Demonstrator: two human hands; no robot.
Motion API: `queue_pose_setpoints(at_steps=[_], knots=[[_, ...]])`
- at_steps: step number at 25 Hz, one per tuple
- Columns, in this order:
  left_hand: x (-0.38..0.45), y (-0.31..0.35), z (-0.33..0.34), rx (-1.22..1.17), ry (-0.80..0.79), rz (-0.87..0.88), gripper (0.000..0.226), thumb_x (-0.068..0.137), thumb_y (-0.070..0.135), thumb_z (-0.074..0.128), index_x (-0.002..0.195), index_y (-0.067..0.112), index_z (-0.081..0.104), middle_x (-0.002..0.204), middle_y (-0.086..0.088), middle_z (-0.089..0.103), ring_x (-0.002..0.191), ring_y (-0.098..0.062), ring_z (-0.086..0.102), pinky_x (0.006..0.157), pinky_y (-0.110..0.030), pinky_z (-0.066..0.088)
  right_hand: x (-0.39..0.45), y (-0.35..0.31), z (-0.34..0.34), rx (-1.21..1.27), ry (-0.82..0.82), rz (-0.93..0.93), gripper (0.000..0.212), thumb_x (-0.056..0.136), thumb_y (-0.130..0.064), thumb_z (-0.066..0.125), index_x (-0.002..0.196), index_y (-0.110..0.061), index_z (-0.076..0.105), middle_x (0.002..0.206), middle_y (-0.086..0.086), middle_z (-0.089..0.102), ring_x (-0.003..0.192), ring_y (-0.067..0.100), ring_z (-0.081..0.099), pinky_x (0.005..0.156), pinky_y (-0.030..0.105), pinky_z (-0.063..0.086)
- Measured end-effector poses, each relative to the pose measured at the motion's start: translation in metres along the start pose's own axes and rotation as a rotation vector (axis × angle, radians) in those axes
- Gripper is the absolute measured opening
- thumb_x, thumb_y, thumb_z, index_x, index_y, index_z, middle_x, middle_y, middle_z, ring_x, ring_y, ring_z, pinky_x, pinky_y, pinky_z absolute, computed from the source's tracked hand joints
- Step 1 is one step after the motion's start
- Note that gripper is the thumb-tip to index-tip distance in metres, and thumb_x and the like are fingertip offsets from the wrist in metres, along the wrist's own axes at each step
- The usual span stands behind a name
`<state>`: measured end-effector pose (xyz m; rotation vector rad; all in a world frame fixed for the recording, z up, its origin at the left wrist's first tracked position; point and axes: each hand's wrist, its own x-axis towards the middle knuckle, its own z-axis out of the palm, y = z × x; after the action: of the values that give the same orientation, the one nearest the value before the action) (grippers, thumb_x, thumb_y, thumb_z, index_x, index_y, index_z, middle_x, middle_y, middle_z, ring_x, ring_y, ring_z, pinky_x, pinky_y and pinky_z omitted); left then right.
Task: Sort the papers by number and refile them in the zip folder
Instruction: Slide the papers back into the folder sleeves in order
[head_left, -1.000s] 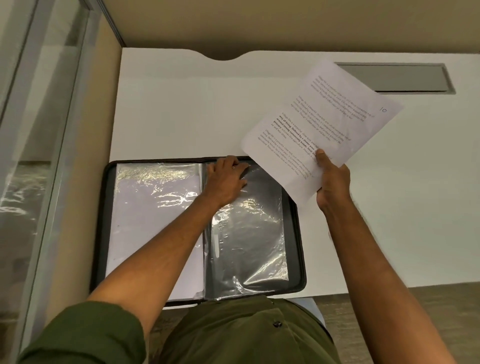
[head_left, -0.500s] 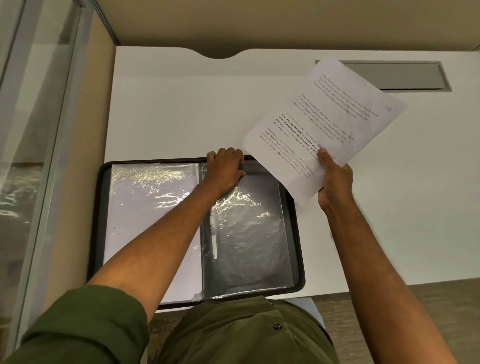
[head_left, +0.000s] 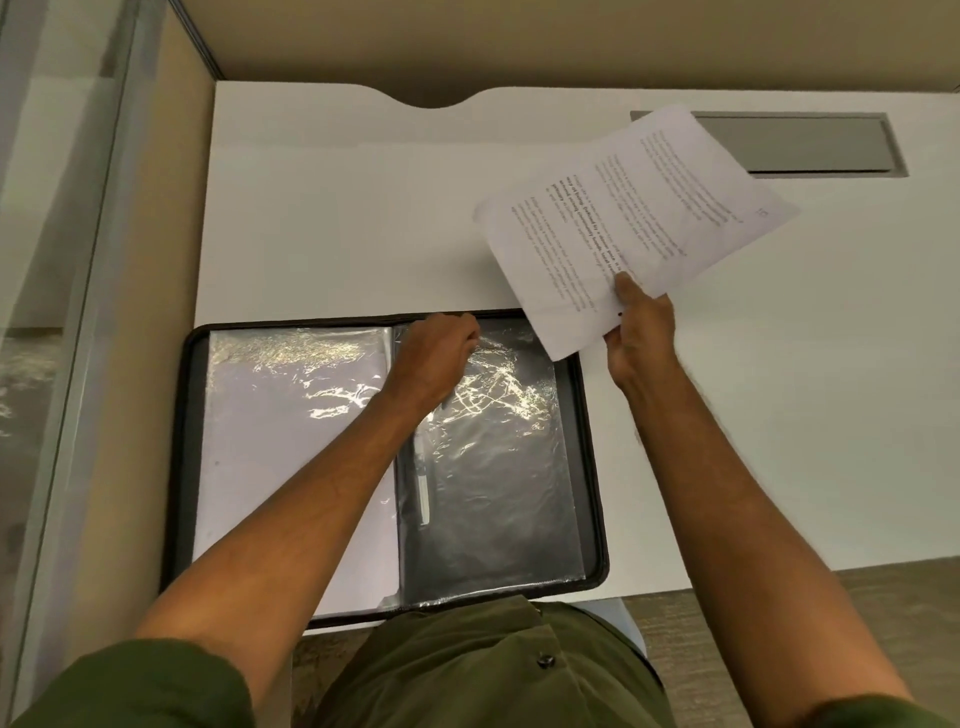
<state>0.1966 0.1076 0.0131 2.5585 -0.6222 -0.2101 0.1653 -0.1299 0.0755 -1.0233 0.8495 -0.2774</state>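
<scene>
left hand (head_left: 436, 364) has curled at the sleeve (head_left: 498, 447) top edge.

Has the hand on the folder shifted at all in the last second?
Yes, slightly. The left hand crept toward the far top edge of the zip folder, its fingers now curled there.

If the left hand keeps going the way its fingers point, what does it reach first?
The left hand points away from the person, at the top of the right-hand plastic sleeve. First comes the zip folder's far rim, then probably bare white desk.
</scene>
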Motion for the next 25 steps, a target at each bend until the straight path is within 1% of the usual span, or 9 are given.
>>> queue_pose_setpoints(at_steps=[3,6,10,11,15,18,21,24,25], knots=[[0.002,-0.001,0.001,0.017,0.01,0.002,0.015,0.103,0.019,0.055,0.092,0.018,0.066,0.078,0.002,0.067,0.073,-0.018,0.061,0.071,-0.042,0.053,0.013,0.006,0.015,-0.058,-0.019,0.004,0.039,0.1,-0.004,0.065,0.137,-0.015,0.059,0.117,-0.002,0.074,0.104,0.016,0.072,0.09,0.036,0.061],[0.002,0.0,0.003,0.028,0.021,0.02,0.014,0.102,0.019,0.056,0.094,0.019,0.067,0.077,0.003,0.067,0.074,-0.018,0.061,0.073,-0.04,0.052,0.028,0.011,0.028,-0.052,0.007,0.009,0.046,0.097,-0.002,0.069,0.141,-0.01,0.058,0.12,0.002,0.074,0.107,0.02,0.072,0.096,0.041,0.06],[0.001,0.0,0.005,0.021,0.019,0.004,0.012,0.103,0.022,0.058,0.095,0.022,0.067,0.078,0.006,0.065,0.079,-0.019,0.06,0.086,-0.041,0.047,0.043,0.017,0.04,-0.063,0.011,0.015,0.049,0.095,-0.001,0.072,0.142,-0.007,0.056,0.119,0.005,0.073,0.103,0.021,0.073,0.082,0.037,0.064],[0.002,-0.001,0.006,0.022,0.013,-0.003,0.012,0.103,0.023,0.058,0.095,0.023,0.067,0.079,0.006,0.065,0.08,-0.019,0.06,0.088,-0.042,0.046,0.047,0.019,0.042,-0.076,0.003,0.012,0.05,0.095,-0.002,0.072,0.142,-0.007,0.056,0.122,0.007,0.073,0.107,0.024,0.072,0.083,0.039,0.064],[0.005,0.0,0.005,0.02,-0.006,-0.023,0.015,0.104,0.024,0.054,0.096,0.022,0.066,0.08,0.006,0.065,0.083,-0.019,0.06,0.094,-0.043,0.041,0.054,0.028,0.05,-0.172,-0.063,-0.02,0.05,0.094,-0.005,0.075,0.14,-0.008,0.058,0.132,0.011,0.07,0.119,0.029,0.069,0.101,0.054,0.057],[0.006,-0.001,0.005,0.013,-0.005,-0.018,0.012,0.104,0.026,0.055,0.099,0.022,0.065,0.079,0.006,0.064,0.08,-0.018,0.059,0.095,-0.041,0.041,0.054,0.034,0.054,-0.272,-0.154,-0.046,0.049,0.094,-0.008,0.076,0.14,-0.008,0.058,0.13,0.008,0.072,0.117,0.026,0.071,0.102,0.052,0.057],[0.007,-0.002,0.004,0.004,0.006,0.0,0.009,0.103,0.026,0.059,0.1,0.02,0.066,0.078,0.005,0.066,0.075,-0.018,0.059,0.089,-0.042,0.047,0.052,0.037,0.052,-0.354,-0.271,-0.055,0.038,0.096,-0.007,0.072,0.132,-0.014,0.06,0.126,0.005,0.073,0.113,0.022,0.072,0.098,0.046,0.06],[0.009,-0.002,-0.001,-0.006,0.031,0.002,0.01,0.1,0.023,0.063,0.101,0.014,0.067,0.076,-0.001,0.068,0.069,-0.02,0.06,0.067,-0.038,0.053,0.053,0.038,0.046,-0.389,-0.37,-0.027,0.033,0.096,-0.005,0.071,0.124,-0.02,0.063,0.122,0.001,0.074,0.112,0.021,0.073,0.097,0.044,0.06],[0.01,-0.002,-0.002,0.003,0.036,-0.003,0.01,0.1,0.023,0.063,0.1,0.014,0.066,0.075,-0.002,0.068,0.067,-0.021,0.06,0.064,-0.037,0.053,0.053,0.037,0.044,-0.399,-0.388,-0.019,0.033,0.096,-0.005,0.072,0.123,-0.021,0.064,0.122,0.0,0.074,0.113,0.022,0.073,0.098,0.044,0.06]])
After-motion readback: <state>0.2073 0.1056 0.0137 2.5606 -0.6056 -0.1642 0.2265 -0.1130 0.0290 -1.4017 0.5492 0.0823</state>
